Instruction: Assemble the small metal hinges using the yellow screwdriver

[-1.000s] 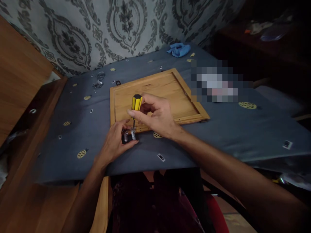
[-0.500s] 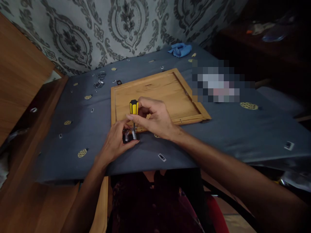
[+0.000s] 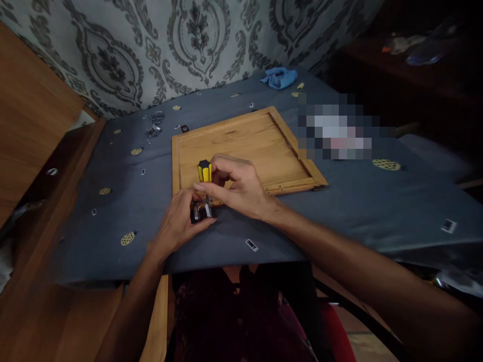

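A framed wooden panel [image 3: 234, 146] lies flat on the cloth-covered table. Its near left corner is partly hidden by my hands. My right hand [image 3: 241, 186] is closed round a screwdriver [image 3: 204, 171] with a yellow and black handle, held nearly upright. The shaft points down at a metal hinge [image 3: 207, 208] at the panel's near edge. My left hand [image 3: 181, 216] grips the hinge and its dark lower part, thumb in front and fingers behind. Whether the screwdriver tip sits in a screw is too small to tell.
Small metal pieces [image 3: 154, 130] lie on the table [image 3: 151, 211] at the back left, with a small black piece [image 3: 184, 129] by the panel. A blue cloth [image 3: 279, 78] rests at the back. A blurred-out item [image 3: 335, 128] is to the right. The patterned wall covering [image 3: 151, 50] rises behind.
The screwdriver's handle has dropped slightly and tipped a little to the left, with my right hand shifting along with it. My left hand and the panel stay in place.
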### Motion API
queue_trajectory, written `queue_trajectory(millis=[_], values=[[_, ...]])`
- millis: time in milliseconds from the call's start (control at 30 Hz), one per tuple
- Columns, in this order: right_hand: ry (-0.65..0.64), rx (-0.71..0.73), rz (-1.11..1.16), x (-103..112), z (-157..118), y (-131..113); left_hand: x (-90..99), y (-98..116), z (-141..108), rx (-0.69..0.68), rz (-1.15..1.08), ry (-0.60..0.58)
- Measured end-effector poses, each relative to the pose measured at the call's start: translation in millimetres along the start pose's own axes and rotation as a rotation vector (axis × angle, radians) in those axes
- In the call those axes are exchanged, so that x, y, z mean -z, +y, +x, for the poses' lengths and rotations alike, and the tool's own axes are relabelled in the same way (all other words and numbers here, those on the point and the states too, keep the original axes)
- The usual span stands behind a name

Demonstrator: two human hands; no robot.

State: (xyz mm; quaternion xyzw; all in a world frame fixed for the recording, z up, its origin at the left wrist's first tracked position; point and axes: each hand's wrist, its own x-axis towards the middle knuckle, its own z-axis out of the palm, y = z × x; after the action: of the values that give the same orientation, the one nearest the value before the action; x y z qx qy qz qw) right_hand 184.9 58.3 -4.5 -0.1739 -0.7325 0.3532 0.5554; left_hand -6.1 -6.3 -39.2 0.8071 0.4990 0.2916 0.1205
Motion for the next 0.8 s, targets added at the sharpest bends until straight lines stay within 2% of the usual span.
queue_trajectory(millis=[267, 533, 700, 800], values=[[-0.025, -0.089, 0.068, -1, 1, -2, -1.3, -1, 0, -0.013, 0.009, 0.013], [0.043, -0.11, 0.08, -4, 0, -8, 0.4, -1, 1, -0.001, 0.029, -0.005], [0.253, -0.176, 0.146, 5, 8, -11, -0.2, -2, -1, 0.012, -0.005, -0.006], [0.234, -0.181, 0.133, 6, 10, -8, -0.2, -2, -2, 0.031, -0.007, -0.012]])
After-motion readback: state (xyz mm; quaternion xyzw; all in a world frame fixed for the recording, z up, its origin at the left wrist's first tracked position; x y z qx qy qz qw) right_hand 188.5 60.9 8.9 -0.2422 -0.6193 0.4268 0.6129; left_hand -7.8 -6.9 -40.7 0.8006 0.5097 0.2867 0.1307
